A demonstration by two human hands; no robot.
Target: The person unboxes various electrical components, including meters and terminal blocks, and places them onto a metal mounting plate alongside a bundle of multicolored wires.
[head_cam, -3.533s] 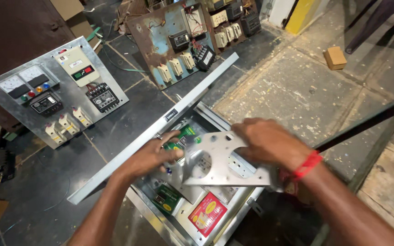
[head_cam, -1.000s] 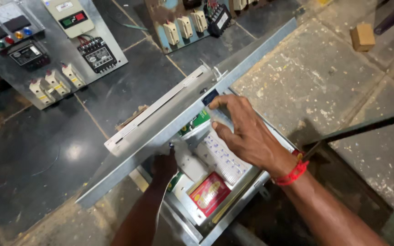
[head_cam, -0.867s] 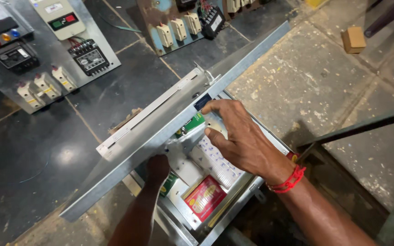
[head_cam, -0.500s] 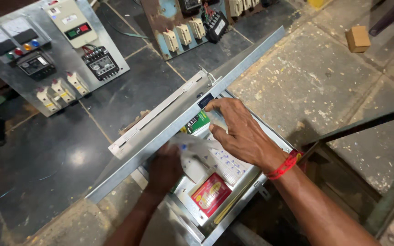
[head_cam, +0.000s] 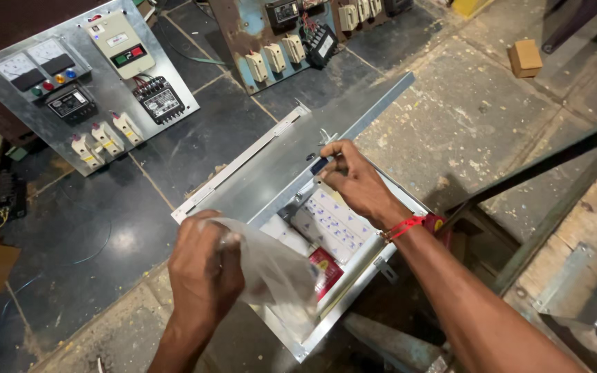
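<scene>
- Left hand (head_cam: 205, 266): grip closed on a clear plastic bag (head_cam: 271, 273), over the near corner of the open metal box (head_cam: 388, 259).
- Right hand (head_cam: 357, 183): fingertips pinch a small dark part (head_cam: 319, 166) at the box's far edge.
- Bag trails rightward from the left grip; white module (head_cam: 333, 221) lies between the hands, nearer the right.

A grey metal control panel (head_cam: 84, 83) lies tilted on the dark tiled floor (head_cam: 195, 145) at upper left, bearing two white meters, a row of coloured buttons, a cream meter box, black relay blocks and three cream fuse holders; a second, rusty blue-grey panel (head_cam: 291, 38) lies beyond it with more cream fuse holders and a black block; a small cardboard box (head_cam: 524, 58) sits on the pale concrete at upper right; a dark metal bar (head_cam: 554, 159) crosses the right side diagonally.
</scene>
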